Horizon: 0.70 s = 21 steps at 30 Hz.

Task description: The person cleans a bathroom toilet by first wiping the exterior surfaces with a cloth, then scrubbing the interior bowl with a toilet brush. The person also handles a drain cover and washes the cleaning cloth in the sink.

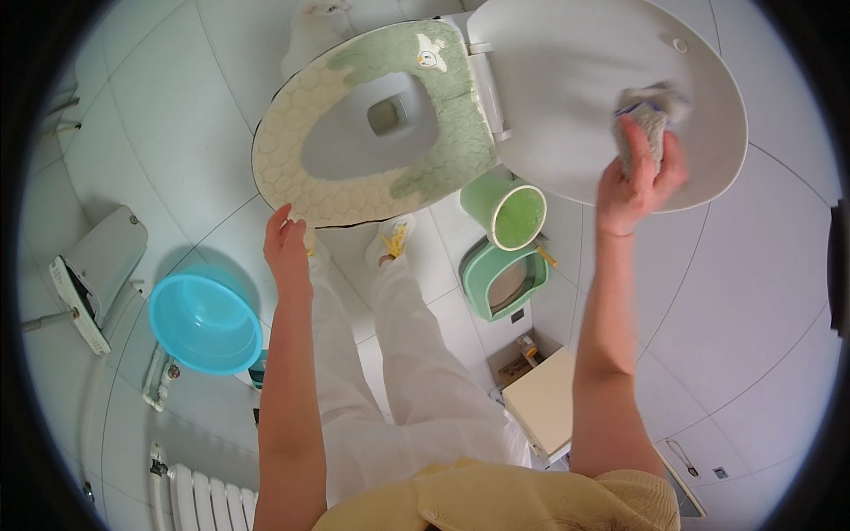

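My right hand (641, 176) holds a bunched grey cloth (647, 126) against or just above the inner face of the raised white toilet lid (564, 99); the cloth's far end is blurred. At the near left rim of the toilet seat, my left hand (285, 232) has its fingers bent by the edge of the plush seat cover (285, 166). Whether it pinches the cover cannot be told. The cover is cream and green with a bird patch (431, 54). Inside the ring, the toilet bowl (345, 146) shows.
A white cat (315, 33) is beyond the toilet. A green bin (521, 216) and a green litter tray (505, 282) stand right of my feet. A blue basin (206, 322) is at the left, near a white radiator (206, 491). A cream-topped cabinet (541, 401) is low right.
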### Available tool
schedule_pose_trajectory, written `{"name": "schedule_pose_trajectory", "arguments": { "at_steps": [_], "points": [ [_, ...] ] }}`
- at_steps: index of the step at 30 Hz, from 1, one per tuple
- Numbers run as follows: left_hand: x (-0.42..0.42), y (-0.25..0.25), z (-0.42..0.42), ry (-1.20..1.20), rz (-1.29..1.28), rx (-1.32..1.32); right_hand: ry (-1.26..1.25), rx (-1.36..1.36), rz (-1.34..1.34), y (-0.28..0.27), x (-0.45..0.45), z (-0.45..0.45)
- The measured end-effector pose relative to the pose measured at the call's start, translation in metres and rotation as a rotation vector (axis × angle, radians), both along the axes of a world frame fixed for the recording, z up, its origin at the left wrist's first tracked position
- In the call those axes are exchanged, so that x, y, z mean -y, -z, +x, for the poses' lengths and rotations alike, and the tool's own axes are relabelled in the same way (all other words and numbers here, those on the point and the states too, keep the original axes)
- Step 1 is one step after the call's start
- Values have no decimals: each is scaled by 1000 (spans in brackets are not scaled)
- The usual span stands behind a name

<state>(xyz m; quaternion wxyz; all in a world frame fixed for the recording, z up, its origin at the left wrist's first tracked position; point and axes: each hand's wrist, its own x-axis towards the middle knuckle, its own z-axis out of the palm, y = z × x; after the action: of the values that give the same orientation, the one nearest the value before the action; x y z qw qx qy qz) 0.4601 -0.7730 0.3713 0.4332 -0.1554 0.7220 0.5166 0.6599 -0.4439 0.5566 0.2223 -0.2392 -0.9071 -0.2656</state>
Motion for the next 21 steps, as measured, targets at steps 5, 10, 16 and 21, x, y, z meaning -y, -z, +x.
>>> {"name": "schedule_pose_trajectory", "arguments": {
  "at_steps": [5, 10, 16, 21],
  "points": [
    [-23, 5, 36, 220, -23, -67, 316, 515, 207, -8, -44, -5],
    [-54, 0, 55, 257, 123, -124, 486, 772, -134, 52, -55, -6],
    [-67, 17, 60, 313, 120, -103, 248, 1027, -230, 160, -75, -33],
    [-41, 40, 66, 249, 139, -87, 218, 805, -163, 127, -87, -27]
  ]
}}
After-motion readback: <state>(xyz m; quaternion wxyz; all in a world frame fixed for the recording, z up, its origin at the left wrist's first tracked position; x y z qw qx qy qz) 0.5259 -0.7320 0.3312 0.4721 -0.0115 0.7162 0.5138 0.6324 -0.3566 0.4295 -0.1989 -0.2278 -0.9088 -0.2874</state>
